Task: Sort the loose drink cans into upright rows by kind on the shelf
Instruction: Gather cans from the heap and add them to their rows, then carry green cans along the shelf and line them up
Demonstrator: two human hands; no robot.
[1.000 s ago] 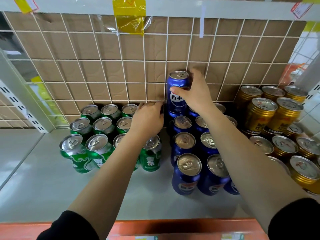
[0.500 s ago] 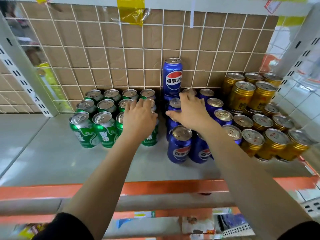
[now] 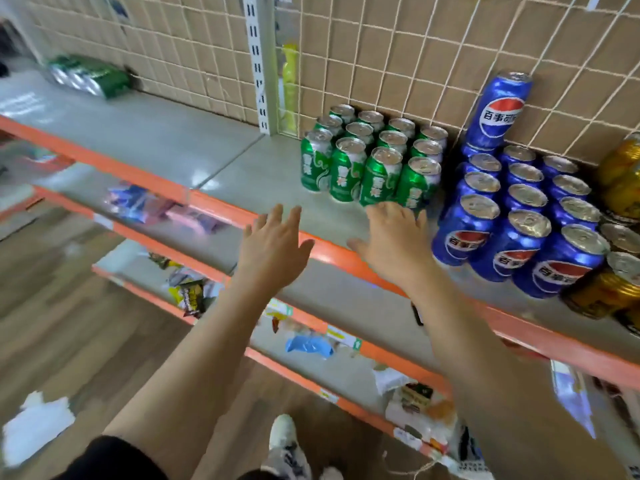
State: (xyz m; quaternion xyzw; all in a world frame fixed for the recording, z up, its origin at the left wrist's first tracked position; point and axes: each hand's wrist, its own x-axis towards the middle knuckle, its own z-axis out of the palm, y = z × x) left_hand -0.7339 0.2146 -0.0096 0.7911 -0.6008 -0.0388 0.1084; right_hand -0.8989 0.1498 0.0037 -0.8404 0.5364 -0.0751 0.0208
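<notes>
Change: both hands have come off the cans since half a second ago. Left hand (image 3: 273, 251) and right hand (image 3: 398, 244) flat, fingers spread, holding nothing, over near orange edge of shelf (image 3: 242, 168).

Judgement: sorting looks near complete. Green cans (image 3: 374, 157) left, blue Pepsi cans (image 3: 519, 216) centre, gold cans (image 3: 620, 181) right, all upright. Single Pepsi can (image 3: 498, 109) stacked atop far blue row, against wire grid (image 3: 398, 46).

Labels: Pepsi globe, characters 百事可 legible. Green cans' white script unreadable.

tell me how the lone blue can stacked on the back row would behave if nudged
The stacked blue can stands on the tops of the blue cans below, so a nudge would probably tip it. Its round, glossy body would likely roll once down and feel slick.
</notes>
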